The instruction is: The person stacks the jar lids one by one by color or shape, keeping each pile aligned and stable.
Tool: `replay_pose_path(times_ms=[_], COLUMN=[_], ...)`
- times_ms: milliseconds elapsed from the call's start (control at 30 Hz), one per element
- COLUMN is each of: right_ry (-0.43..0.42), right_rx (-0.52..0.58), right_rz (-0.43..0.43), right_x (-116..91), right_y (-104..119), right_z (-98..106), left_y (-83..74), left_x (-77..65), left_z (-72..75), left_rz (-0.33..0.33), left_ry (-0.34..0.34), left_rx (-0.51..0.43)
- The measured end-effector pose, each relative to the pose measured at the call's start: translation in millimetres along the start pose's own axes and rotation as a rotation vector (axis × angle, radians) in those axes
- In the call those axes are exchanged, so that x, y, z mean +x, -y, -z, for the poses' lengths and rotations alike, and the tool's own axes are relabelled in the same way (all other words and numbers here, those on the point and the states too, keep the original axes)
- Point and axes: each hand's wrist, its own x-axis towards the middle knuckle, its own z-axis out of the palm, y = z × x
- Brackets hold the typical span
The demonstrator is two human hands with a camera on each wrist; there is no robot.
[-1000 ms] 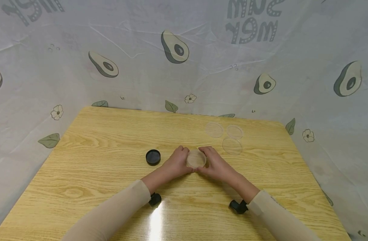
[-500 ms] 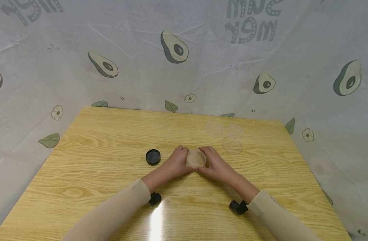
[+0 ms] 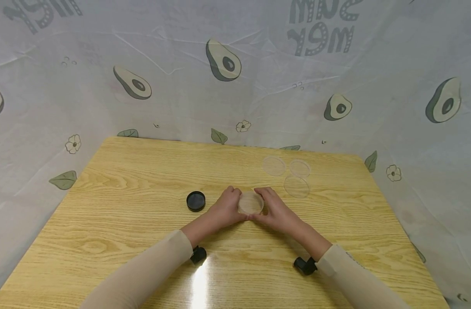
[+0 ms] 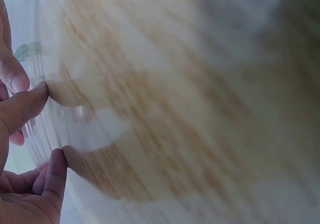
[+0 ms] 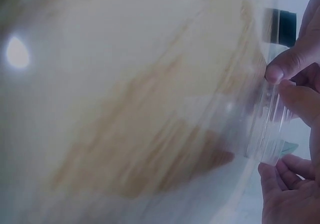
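A clear round petri dish is held between both hands near the middle of the wooden table. My left hand grips its left rim, and my right hand grips the right rim. The two thumbs almost meet at the near side. In the left wrist view, left-hand fingertips pinch the edge of the dish, whose wall looks layered. The right wrist view has right-hand fingertips on the dish wall. Whether the dish touches the table cannot be told.
Left of the hands lies a round black shallow container. Three clear discs lie close together behind the right hand. Below the wrists sit black wrist cameras. A printed avocado cloth hangs beyond the table.
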Motion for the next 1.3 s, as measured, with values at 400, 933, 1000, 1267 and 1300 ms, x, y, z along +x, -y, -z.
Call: replay_pose_path(times_ms=[400,933,1000,1267,1300], right_ry=[-0.012,-0.021,-0.023,-0.017,-0.016], right_rx=[0.023,0.033,0.032,0.038,0.038], right_rz=[0.0,0.006,0.005,-0.003,-0.006], right_x=[-2.0,-2.0,-2.1,-3.0,-3.1], right_y=[-1.0,-3.8,-4.2,-4.9,-5.0], right_z=[-2.2,-4.9,-5.2,-5.4,-5.4], left_y=[0.6,0.4,0.3,0.9,0.6], left_x=[0.8,0.9,0.5,0.6,0.6], left_z=[-0.8,-0.7,-0.7,-1.1,-1.0], left_rz=[0.005,0.021,0.022,0.016,0.019], left_ry=[0.005,0.009,0.009,0.004,0.005], left_rx=[-0.013,-0.026,-0.031,-0.027,-0.029])
